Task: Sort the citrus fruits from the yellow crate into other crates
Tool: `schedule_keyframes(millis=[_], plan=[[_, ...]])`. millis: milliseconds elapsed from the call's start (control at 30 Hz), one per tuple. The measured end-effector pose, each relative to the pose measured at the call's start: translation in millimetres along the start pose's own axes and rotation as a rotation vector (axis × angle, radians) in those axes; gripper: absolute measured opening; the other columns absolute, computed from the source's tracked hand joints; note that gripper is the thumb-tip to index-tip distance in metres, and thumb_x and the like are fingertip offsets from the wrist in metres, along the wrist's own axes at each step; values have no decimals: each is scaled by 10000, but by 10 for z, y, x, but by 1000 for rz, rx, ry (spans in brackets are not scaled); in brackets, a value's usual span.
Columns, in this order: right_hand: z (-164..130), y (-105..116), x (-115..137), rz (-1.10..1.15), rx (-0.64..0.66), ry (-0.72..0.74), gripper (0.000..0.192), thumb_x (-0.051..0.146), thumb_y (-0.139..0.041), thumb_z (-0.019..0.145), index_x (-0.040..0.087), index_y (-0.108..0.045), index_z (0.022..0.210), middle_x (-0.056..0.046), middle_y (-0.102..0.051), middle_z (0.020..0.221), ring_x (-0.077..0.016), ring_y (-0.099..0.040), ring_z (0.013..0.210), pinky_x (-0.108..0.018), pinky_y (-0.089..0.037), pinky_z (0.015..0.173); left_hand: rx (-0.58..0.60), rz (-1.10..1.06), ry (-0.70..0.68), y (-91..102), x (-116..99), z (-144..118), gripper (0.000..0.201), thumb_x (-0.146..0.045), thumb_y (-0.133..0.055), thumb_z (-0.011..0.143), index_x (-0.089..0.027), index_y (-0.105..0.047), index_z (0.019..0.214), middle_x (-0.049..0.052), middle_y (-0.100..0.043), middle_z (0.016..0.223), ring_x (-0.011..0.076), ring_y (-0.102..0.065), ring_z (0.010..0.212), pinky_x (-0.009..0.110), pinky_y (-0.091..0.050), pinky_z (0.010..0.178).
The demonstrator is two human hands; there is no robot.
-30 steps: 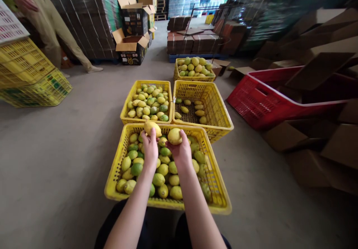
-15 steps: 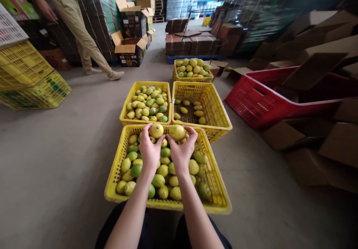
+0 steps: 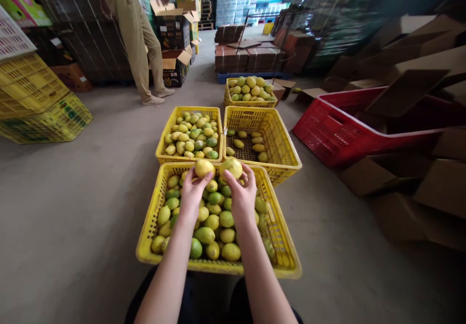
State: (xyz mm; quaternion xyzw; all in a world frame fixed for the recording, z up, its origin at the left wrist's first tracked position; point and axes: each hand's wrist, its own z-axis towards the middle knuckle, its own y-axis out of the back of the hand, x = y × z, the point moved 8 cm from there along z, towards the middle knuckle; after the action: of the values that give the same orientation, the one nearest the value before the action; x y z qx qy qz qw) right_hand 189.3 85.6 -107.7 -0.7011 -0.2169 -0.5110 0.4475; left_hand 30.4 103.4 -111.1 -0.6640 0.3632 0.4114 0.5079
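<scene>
The left hand point(image 3: 192, 191) gripped a round yellow lemon point(image 3: 204, 168) in curled fingers; the right hand point(image 3: 243, 191) gripped another smooth lemon point(image 3: 230, 167) just beside it. Under both hands stood a yellow plastic lattice crate point(image 3: 153, 217) with yellow-green fruit.

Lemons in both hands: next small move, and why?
Probably carry them forward and drop each into a crate ahead. Left hand and right hand each hold a yellow lemon over the near crate's far rim, just short of the fuller left crate and the sparse right crate.
</scene>
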Motion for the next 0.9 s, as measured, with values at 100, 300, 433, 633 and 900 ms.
schedule_keyframes(millis=[100,300,433,633,900], plan=[[19,2,-19,141,-2,-78,560,381,-876,599,235,-589,1057,14,-684,951,-152,-672,808,-290,-569,737,28,-132,115,-32,6,-16,294,-238,-808,737,-193,-711,1011,53,-726,1123,210,-663,1100,298,-523,949],[45,-67,-86,369,58,-220,294,407,-769,714,216,-612,873,9,-695,870,-138,-656,701,-255,-569,596,19,-311,163,-9,-26,-1,337,-278,-846,699,-166,-661,958,36,-721,968,153,-676,913,255,-532,850],[56,-94,-127,409,49,-285,227,406,-653,820,194,-640,903,-6,-696,773,-149,-636,604,-261,-544,504,-3,-428,223,-8,-38,-11,196,-187,-752,733,-156,-654,900,22,-706,869,121,-653,749,223,-528,719],[57,-107,-246,380,30,-402,327,510,-530,910,195,-618,914,-23,-678,662,-150,-592,458,-247,-479,401,-128,-483,373,-1,25,-45,128,-171,-545,813,-166,-658,874,49,-711,840,169,-667,736,255,-526,634],[-15,-158,-219,356,125,-439,328,501,-703,791,191,-606,833,19,-620,606,-115,-545,414,-211,-423,352,-93,-444,420,-93,107,-73,190,-312,-573,916,-188,-667,1027,22,-710,836,153,-665,671,241,-540,605]])
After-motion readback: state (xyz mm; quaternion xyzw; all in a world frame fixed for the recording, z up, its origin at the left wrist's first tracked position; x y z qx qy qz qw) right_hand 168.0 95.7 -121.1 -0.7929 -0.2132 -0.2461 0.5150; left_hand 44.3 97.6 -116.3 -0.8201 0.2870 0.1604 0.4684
